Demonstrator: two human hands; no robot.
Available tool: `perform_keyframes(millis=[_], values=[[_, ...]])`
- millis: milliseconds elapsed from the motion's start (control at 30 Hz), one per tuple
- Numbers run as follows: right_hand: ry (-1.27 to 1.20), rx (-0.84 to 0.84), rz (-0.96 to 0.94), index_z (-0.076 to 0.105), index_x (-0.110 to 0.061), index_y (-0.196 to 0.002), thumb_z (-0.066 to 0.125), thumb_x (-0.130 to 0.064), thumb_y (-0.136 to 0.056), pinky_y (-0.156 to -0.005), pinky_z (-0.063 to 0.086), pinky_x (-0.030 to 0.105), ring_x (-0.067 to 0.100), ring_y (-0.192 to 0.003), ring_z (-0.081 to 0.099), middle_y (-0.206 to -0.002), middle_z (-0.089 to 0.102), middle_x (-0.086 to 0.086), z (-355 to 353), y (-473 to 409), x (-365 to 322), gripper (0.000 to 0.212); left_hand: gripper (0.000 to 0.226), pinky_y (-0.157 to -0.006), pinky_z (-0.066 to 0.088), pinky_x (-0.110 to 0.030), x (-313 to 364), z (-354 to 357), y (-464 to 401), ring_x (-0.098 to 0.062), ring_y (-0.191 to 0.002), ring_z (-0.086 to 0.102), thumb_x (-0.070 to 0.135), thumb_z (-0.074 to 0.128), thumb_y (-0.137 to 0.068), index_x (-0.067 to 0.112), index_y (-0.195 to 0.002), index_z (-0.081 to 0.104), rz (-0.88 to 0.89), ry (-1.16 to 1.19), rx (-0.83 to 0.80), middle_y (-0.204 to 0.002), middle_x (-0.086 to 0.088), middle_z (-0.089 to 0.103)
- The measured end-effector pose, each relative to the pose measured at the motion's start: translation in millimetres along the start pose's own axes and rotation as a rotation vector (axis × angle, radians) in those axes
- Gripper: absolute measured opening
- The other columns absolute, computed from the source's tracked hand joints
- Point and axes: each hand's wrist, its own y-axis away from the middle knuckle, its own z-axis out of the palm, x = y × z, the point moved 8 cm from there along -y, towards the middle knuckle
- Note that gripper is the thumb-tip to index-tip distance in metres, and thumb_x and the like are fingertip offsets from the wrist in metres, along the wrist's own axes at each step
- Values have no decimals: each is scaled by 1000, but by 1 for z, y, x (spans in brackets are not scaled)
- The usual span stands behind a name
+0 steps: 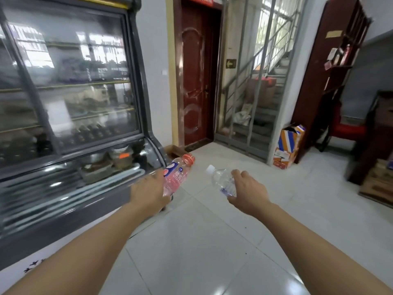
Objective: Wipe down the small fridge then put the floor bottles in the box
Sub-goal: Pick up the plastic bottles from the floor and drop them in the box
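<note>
- The white tiled floor (pixel 212 241) fills the lower part of the view, glossy and reflecting light.
- The large grey glass-fronted display fridge (pixel 70 99) stands on the left, with shelves and dishes dimly seen behind its one big glass front; the picture is blurred there.
- One dark red wooden door (pixel 196 77) is straight ahead, and to its right is a grey metal grille (pixel 255 81) with a staircase behind it.
- One dark brown wooden shelf unit (pixel 331 67) stands on the right side.
- One orange, blue and white cardboard box (pixel 288 145) stands on the floor, at the foot of the wall between the grille and the shelf unit, well apart from both hands.
- A brown open cardboard box (pixel 174 151) shows only partly on the floor beside the fridge corner, just behind the pink bottle.
- The left hand (pixel 148 194) has its fingers curled around the lower part of one pink transparent plastic bottle with an orange-red cap (pixel 177 174); the bottle tilts up and to the right, above the floor.
- The right hand (pixel 248 190) grips one clear plastic water bottle with a white cap (pixel 223 180) around its body; the cap points up and to the left, toward the pink bottle.
- Two bottles are counted, one in each hand, near each other but not touching.
</note>
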Motion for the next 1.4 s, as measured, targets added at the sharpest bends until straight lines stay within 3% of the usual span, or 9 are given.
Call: perform_keyframes(millis=[167,300,433,533,667,833,1033,1200,1400], values=[[21,-38,51,34,-21,-131,62,-40,-85,-67,44,27,20,-97,56,-119,50,3,22,-53,54,57,69,-83,51,-37,46,34,-67,-23,-104,56,47,63,-80,20,-132,27,72,-18,-45,-120,-5,56],[37,-24,69,34,-20,-133,65,-37,-84,-73,51,29,20,-98,56,-121,51,3,24,-120,85,60,72,-79,51,-36,67,53,-150,-22,-102,56,46,65,-79,21,-134,25,88,18,-51,-118,-5,56],[74,5,101,34,-21,-135,66,-37,-84,-75,50,28,21,-102,57,-125,51,3,16,-193,120,62,66,-79,51,-36,98,65,-244,-22,-101,57,45,63,-79,21,-129,28,130,17,-32,-118,-5,56],[81,34,133,32,-23,-136,65,-38,-84,-68,45,24,20,-102,56,-126,51,2,13,-240,149,63,71,-81,50,-36,130,72,-308,-23,-104,56,51,62,-80,20,-133,27,179,-6,-28,-121,-6,55],[83,46,163,33,-22,-136,66,-41,-84,-66,39,21,18,-100,56,-127,50,1,17,-293,189,65,68,-71,43,-33,179,84,-374,-23,-103,56,47,63,-79,20,-132,29,249,5,-30,-119,-5,56],[127,56,189,36,-20,-131,66,-40,-84,-67,40,25,21,-102,56,-125,51,4,28,-369,249,60,64,-77,43,-36,238,111,-450,-26,-107,54,46,60,-80,21,-130,29,320,-16,-22,-121,-6,55],[113,61,104,34,-21,-134,65,-40,-83,-65,42,26,19,-100,56,-124,51,2,39,-485,323,63,63,-79,47,-37,290,147,-549,-27,-105,56,46,60,-80,19,-128,29,243,1,-16,-120,-7,55],[95,22,7,32,-22,-137,64,-40,-86,-75,53,29,19,-102,57,-126,49,3,38,-590,377,63,68,-81,48,-36,327,170,-633,-25,-108,55,48,63,-80,18,-130,27,150,1,-40,-127,-6,53],[66,-21,-63,30,-21,-140,63,-40,-87,-73,49,26,19,-103,56,-129,48,4,65,-698,415,65,66,-81,49,-35,353,201,-724,-23,-108,57,47,63,-80,18,-129,29,75,-63,-51,-126,-4,54]])
